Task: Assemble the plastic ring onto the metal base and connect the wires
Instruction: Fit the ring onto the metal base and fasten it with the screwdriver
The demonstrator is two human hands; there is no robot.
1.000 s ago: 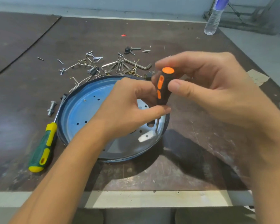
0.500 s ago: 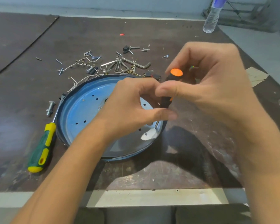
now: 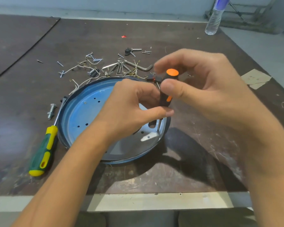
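While the left hand (image 3: 129,102) and right hand (image 3: 203,89) pinch the screwdriver (image 3: 166,95), its tip meets the pan (image 3: 82,115).
The shiny blue pan has small holes and a dark ring (image 3: 95,81) round its edge.

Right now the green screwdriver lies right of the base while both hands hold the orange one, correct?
No. The head view shows the green screwdriver left of the base; the left hand and right hand do hold the orange screwdriver.
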